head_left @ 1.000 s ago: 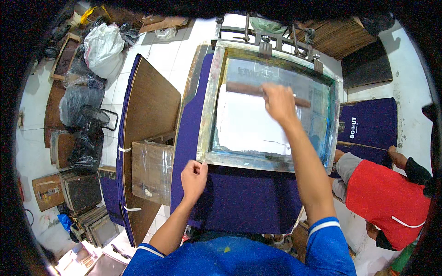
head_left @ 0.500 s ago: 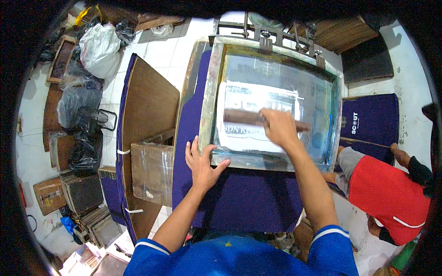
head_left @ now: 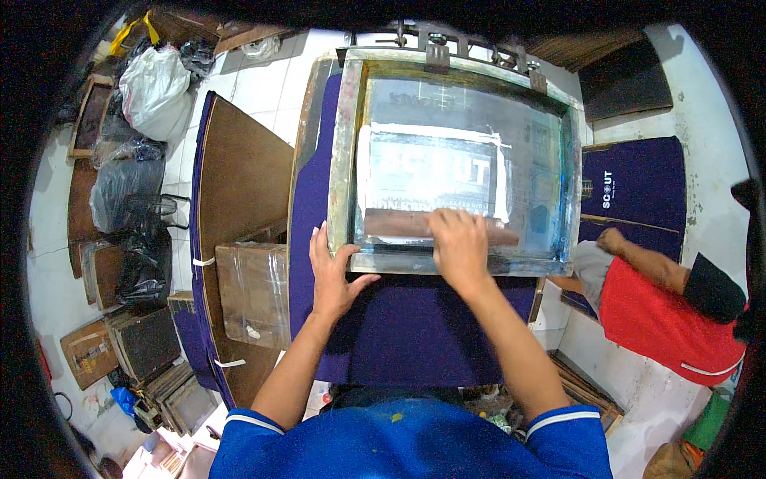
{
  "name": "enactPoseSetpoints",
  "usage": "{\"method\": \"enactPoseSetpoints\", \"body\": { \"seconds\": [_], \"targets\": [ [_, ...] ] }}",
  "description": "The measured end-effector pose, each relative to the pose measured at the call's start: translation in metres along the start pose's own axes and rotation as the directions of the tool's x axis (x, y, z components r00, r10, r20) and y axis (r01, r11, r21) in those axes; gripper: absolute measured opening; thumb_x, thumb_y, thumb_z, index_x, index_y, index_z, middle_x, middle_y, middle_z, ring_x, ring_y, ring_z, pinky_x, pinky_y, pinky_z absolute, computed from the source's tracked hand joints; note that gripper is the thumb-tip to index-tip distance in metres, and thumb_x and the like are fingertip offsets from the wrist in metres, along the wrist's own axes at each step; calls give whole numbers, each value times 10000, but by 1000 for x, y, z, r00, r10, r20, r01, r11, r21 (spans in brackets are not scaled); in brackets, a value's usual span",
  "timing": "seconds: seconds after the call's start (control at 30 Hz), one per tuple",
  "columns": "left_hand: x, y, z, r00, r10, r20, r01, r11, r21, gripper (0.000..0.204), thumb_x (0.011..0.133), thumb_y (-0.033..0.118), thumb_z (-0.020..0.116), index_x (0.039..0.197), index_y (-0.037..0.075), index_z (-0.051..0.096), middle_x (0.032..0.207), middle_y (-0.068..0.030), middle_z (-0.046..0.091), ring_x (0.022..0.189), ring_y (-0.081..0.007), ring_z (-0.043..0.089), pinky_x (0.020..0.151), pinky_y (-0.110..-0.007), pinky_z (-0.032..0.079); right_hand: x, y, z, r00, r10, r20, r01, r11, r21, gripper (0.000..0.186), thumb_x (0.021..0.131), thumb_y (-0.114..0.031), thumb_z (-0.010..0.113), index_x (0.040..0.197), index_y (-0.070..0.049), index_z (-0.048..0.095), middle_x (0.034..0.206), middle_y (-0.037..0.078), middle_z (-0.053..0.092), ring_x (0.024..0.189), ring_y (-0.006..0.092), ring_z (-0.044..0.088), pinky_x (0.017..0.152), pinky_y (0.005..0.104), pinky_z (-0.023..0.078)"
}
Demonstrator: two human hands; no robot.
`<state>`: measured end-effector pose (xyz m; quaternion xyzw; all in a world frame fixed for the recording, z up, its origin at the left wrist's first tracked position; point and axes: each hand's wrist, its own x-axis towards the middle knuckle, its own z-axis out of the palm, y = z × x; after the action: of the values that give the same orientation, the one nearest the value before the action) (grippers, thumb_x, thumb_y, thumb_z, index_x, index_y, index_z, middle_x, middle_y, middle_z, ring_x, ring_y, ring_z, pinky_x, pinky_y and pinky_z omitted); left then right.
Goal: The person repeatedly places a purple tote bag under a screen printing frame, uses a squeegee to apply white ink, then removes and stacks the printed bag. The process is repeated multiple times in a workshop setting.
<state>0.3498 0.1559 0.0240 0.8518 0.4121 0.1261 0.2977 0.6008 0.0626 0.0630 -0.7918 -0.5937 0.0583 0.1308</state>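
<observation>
A wooden-edged printing screen lies over purple fabric. Its mesh shows pale lettering inside a band of white ink. My right hand grips a long brown squeegee near the screen's bottom edge, with white ink along it. My left hand rests on the screen's lower left corner, its fingers spread around the edge. Metal clamps hold the screen's far edge.
Fabric-covered boards and a taped box stand left. Plastic bags and stacked screens line the left wall. A co-worker in red bends at the right beside a printed purple panel. Dark boards lie behind.
My right hand has pulled the squeegee down the screen, exposing pale lettering. My left hand has opened and moved up onto the frame corner. The co-worker's arm has moved up and left.
</observation>
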Motion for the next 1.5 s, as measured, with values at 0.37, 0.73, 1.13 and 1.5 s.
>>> {"method": "enactPoseSetpoints", "body": {
  "seconds": [0.37,0.73,1.13,1.5],
  "targets": [
    [3,16,-24,996,-91,28,95,958,-272,615,622,147,1013,1142,103,689,1661,-257,296,1520,-458,370,1216,-505,415,26,13,-38,990,-20,139,15,999,36,318,837,-40,726,1145,-115,692,1096,112,718,1043,350,669,865,512,496],
    [3,25,-40,994,-101,-35,89,963,-254,1135,554,162,1040,1514,112,436,1579,-212,378,1481,-415,399,1241,-486,373,29,21,-56,969,-63,237,22,985,171,354,826,-139,817,1141,-57,679,1052,192,734,986,442,694,855,541,534],
    [12,40,-57,987,-164,1,158,952,-260,1391,507,157,1054,1646,57,262,1585,-225,400,1480,-395,406,1256,-449,349,138,59,-38,998,-38,54,38,999,11,194,907,-172,687,1087,-100,673,1012,217,727,986,458,680,838,548,522],
    [22,75,-128,993,-115,-31,91,903,-420,1462,509,304,1077,1656,19,216,1580,-278,480,1436,-353,527,1180,-441,451,-39,-49,-108,931,60,-360,-71,997,-16,484,803,-349,827,1194,-87,716,1135,113,712,1140,324,632,1086,499,380]
  ]
}}
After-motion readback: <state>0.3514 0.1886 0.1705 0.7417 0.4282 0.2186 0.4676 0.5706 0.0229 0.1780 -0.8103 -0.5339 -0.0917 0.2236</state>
